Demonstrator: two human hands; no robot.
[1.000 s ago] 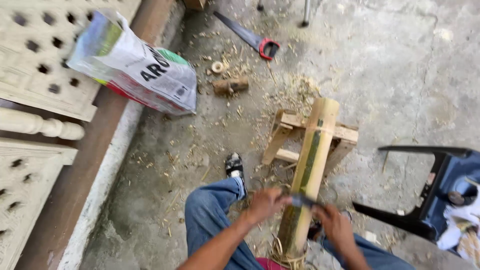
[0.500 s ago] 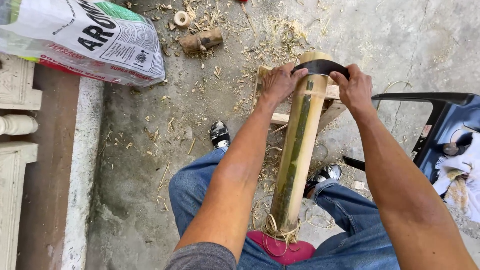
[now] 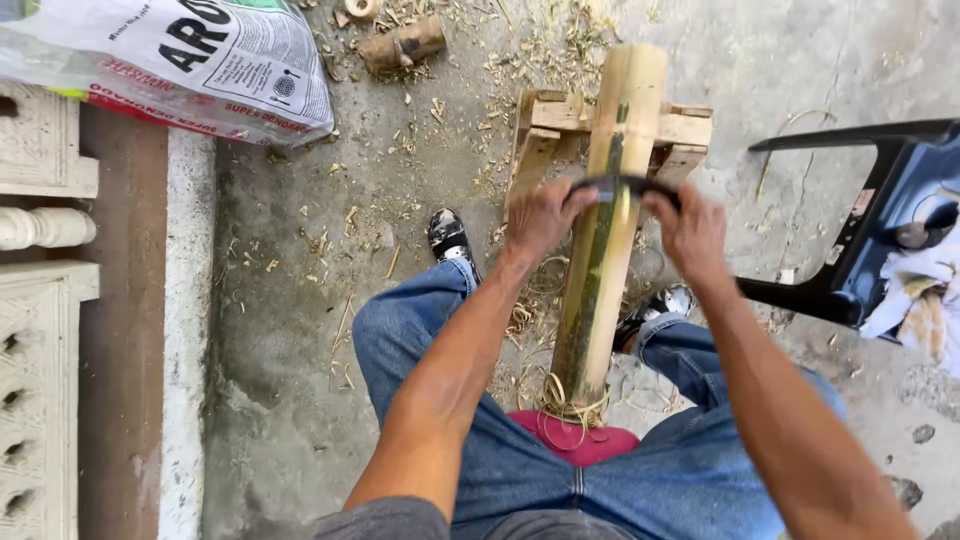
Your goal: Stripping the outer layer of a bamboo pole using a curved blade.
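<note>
Both hands grip a dark drawknife (image 3: 622, 187) laid across the bamboo pole (image 3: 600, 250): left hand (image 3: 541, 215) and right hand (image 3: 692, 232) each with fingers wrapped round a handle. The pole leans on a wooden stand (image 3: 545, 125), its near end between the knees.

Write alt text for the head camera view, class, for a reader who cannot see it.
Seated in blue jeans, a person's left hand and right hand grip a dark curved two-handled blade across a long green-yellow bamboo pole. The pole leans on a small wooden stand on shaving-strewn concrete floor.
</note>
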